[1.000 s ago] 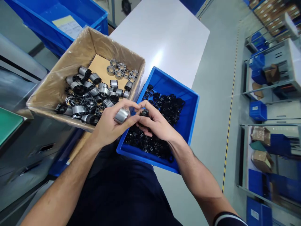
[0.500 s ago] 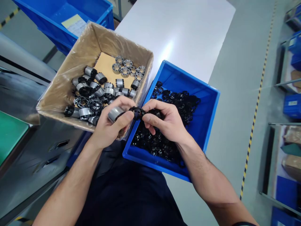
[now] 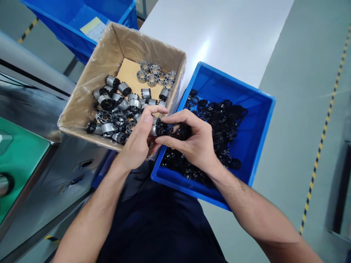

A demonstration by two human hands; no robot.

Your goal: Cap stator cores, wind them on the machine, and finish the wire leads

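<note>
Above the gap between the carton and the blue bin, my left hand [image 3: 138, 142] is closed around a silver metal ring core [image 3: 154, 128], partly hidden by the fingers. A black toothed plastic ring [image 3: 162, 129] sits against the core's right end. My right hand [image 3: 196, 140] pinches around that black end between thumb and forefinger. The two hands meet at the part. Left of them, the plastic-lined cardboard box [image 3: 83, 78] holds silver cores [image 3: 109, 128], many with black ends. Under my right hand, the blue bin [image 3: 256, 142] contains a heap of black plastic rings [image 3: 219, 124].
Behind both containers is a white tabletop [image 3: 227, 33]. Another blue bin [image 3: 63, 25] with a paper label stands at the upper left. A green-topped metal cabinet [image 3: 27, 157] is close on my left. Yellow-black floor tape [image 3: 318, 157] runs along the right.
The core has turned in my left hand, so its black end faces my right hand. My right fingers have spread wider around that end. The whole view has shifted, with the containers farther right.
</note>
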